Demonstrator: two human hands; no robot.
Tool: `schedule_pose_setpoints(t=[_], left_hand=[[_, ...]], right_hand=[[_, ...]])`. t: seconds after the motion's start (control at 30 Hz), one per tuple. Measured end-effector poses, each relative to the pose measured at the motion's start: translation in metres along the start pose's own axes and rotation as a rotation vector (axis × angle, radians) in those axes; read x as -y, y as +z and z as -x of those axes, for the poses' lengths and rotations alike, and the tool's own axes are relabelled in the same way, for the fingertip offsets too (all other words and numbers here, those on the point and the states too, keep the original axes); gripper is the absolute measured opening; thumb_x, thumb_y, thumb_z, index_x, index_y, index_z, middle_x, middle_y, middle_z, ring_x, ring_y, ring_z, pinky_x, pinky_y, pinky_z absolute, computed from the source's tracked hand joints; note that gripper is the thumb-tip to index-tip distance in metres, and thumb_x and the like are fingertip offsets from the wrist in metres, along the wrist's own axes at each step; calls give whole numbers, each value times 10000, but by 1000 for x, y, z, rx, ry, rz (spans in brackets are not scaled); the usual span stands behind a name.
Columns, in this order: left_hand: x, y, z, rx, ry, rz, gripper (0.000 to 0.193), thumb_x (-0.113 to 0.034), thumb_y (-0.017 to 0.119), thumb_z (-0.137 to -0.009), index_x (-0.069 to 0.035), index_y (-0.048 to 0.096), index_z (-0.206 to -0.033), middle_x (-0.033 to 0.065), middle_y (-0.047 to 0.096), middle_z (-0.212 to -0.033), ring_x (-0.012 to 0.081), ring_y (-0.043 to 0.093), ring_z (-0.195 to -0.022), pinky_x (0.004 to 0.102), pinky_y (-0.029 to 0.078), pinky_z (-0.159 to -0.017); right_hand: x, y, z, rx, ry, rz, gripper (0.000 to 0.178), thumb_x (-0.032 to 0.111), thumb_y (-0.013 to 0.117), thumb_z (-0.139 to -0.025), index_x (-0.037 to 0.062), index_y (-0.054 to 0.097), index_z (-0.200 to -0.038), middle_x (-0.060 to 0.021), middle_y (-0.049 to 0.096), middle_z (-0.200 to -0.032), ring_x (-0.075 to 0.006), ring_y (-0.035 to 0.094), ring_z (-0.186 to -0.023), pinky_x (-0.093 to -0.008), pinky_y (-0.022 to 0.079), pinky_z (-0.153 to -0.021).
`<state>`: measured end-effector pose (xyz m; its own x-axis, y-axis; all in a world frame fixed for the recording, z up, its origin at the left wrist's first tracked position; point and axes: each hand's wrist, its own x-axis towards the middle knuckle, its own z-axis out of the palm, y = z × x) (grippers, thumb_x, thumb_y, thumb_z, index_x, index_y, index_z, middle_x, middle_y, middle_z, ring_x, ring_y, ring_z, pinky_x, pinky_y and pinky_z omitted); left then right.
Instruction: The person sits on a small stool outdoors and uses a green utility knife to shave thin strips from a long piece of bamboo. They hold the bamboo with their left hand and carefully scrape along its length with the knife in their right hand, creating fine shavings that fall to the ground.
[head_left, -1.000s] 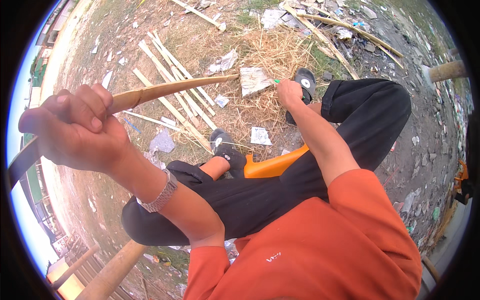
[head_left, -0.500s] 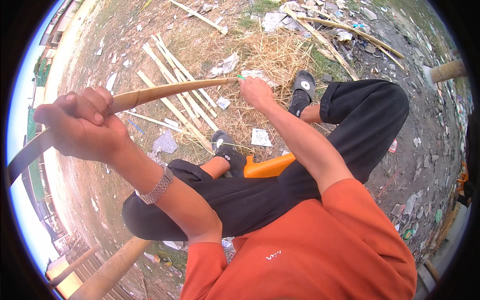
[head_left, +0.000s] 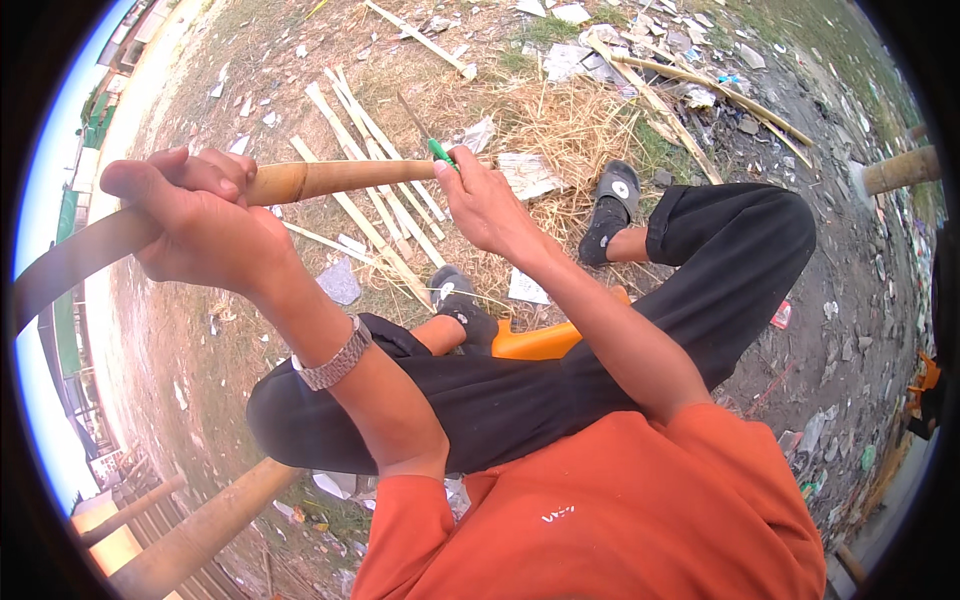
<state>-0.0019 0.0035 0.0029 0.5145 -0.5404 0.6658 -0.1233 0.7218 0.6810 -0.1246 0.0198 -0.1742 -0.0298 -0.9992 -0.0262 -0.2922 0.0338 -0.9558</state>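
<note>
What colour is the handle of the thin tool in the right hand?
The handle is green; the head view shows it.

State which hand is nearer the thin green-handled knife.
Right: the right hand holds the knife by its handle; the left hand, farther left, grips the curved tan bamboo strip.

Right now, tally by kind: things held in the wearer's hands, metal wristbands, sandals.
Bamboo strip, in left hand: 1
Green-handled tool, in right hand: 1
Metal wristband: 1
Sandals: 2
Total: 5
</note>
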Motion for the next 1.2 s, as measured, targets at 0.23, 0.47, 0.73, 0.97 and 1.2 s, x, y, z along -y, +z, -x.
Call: schedule_pose_setpoints(t=[0.23, 0.47, 0.73, 0.97, 1.2], left_hand=[[-1, 0, 6, 188, -44, 153, 465, -473, 563, -888, -62, 482, -684, -16, 323, -419, 79, 308, -352, 264, 275, -401], [-3, 1, 13, 168, -58, 177, 464, -460, 588, -876, -65, 471, -663, -24, 317, -418, 71, 291, -341, 258, 269, -385], [0, -8, 3, 132, -38, 149, 461, -457, 584, -882, -64, 465, -672, -27, 315, -416, 71, 306, -348, 252, 258, -379], [4, -13, -4, 80, -33, 91, 459, -453, 575, -891, -61, 454, -685, -19, 315, -428, 74, 292, -352, 250, 258, -380], [0, -8, 1, 48, -59, 111, 455, -436, 573, -898, -61, 453, -670, -26, 306, -422, 70, 289, -349, 253, 256, -379]], right_hand=[[71, -17, 65, 48, -148, 54, 252, 245, 383, -983, -1, 431, -966, -265, 545, -594, -470, 550, -612, -524, 419, -558], [64, -8, 69, -53, -152, 9, 260, 259, 390, -985, 10, 447, -940, -249, 518, -556, -468, 520, -557, -534, 391, -528], [41, 7, 65, -29, -110, 121, 233, 241, 403, -980, 15, 455, -951, -248, 524, -555, -456, 542, -555, -525, 422, -532], [33, 15, 58, -13, -115, 127, 261, 277, 379, -982, 26, 444, -959, -265, 541, -579, -485, 542, -589, -557, 414, -552], [-1, 13, 38, -16, 49, 253, 306, 299, 359, -982, 8, 444, -942, -299, 572, -650, -498, 579, -649, -566, 447, -582]])
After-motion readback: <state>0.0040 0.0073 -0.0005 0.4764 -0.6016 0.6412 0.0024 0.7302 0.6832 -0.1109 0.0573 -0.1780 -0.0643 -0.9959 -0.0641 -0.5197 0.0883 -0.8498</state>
